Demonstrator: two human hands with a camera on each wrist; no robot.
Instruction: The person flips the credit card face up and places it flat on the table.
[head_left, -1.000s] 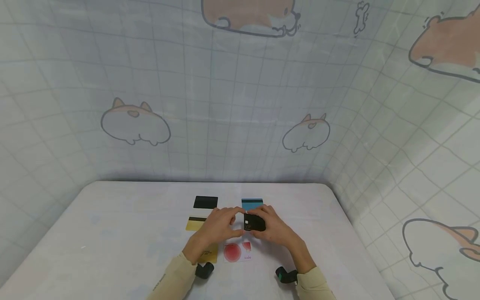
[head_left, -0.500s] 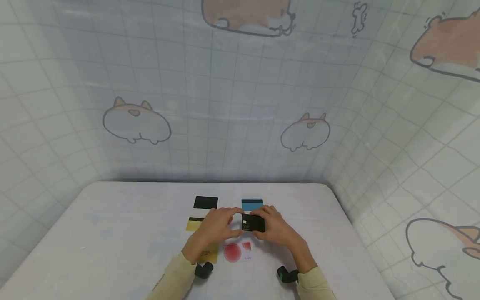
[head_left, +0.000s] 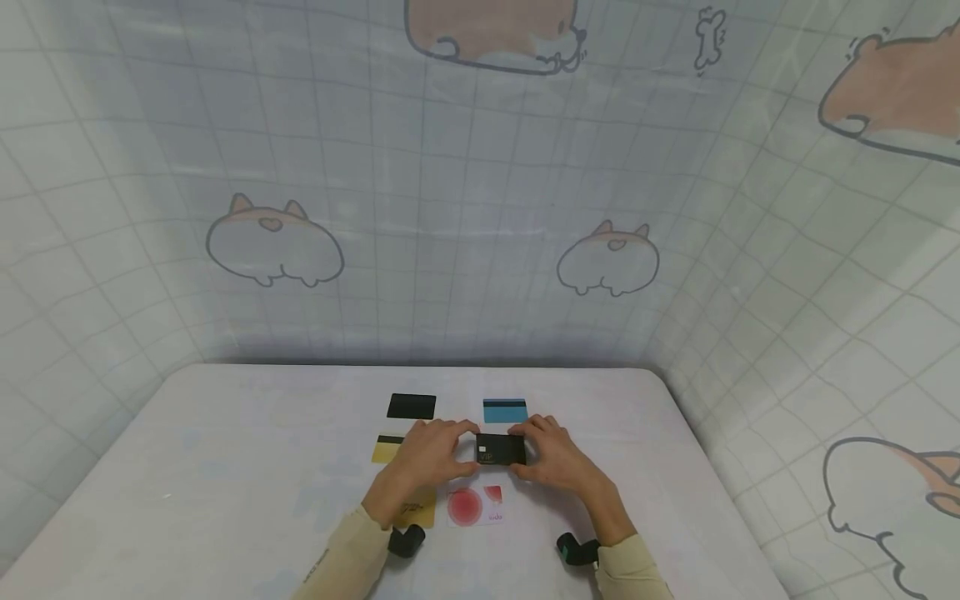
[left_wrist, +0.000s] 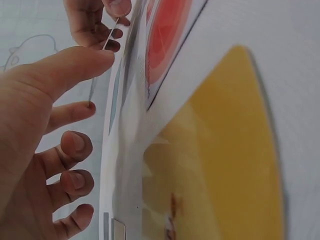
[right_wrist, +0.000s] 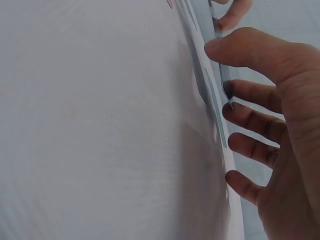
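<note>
A black card with a small chip and "VIP" lettering (head_left: pixel 501 450) is held level over the table between both hands. My left hand (head_left: pixel 426 454) pinches it at the left end, index finger on the far edge and thumb on the near edge. At the right end my right hand (head_left: pixel 558 457) pinches the card the same way. In the left wrist view the card shows edge-on, as a thin line by the left thumb (left_wrist: pixel 95 62). The right wrist view has its thin edge beside the right fingertips (right_wrist: pixel 227 90).
On the white table (head_left: pixel 262 483) lie a black card (head_left: pixel 412 406), a blue striped card (head_left: pixel 505 411), a yellow striped card (head_left: pixel 386 450), a gold card (head_left: pixel 420 510) partly under the left wrist, and a white card with a red circle (head_left: pixel 475 506). A patterned curtain (head_left: pixel 450 317) stands behind.
The black VIP card has shifted left and slightly nearer. More of its right end shows beside the right hand's fingers. The left hand has moved a little left; the cards on the table stay put.
</note>
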